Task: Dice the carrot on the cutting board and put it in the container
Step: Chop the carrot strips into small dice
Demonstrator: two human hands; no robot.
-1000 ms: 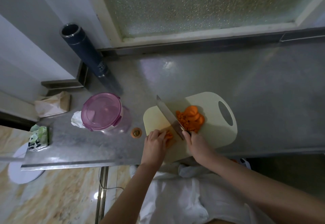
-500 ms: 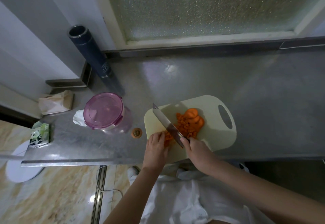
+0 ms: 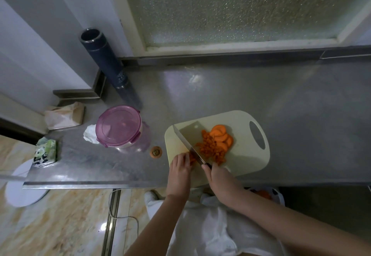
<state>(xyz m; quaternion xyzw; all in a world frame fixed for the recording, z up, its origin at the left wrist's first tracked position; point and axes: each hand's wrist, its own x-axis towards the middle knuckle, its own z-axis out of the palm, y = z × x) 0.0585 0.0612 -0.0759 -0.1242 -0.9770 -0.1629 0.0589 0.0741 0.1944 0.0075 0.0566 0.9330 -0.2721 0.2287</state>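
Orange carrot dice and slices (image 3: 213, 148) are heaped on the pale-yellow plastic cutting board (image 3: 246, 162); a carrot remnant (image 3: 192, 158) is held down by the curled left hand (image 3: 179, 166), the steel cleaver (image 3: 189, 145) gripped by the right hand (image 3: 220, 179).

Dim, greenish daylight seeps through the frosted window (image 3: 230, 6); a pale glare patch sits on the steel counter (image 3: 195, 79). Wide-angle bending curves the edges; detail is soft.

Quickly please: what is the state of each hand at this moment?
Left hand: closed, fingers curled on the carrot piece, pinning it to the cutting board.
Right hand: closed around the knife handle.
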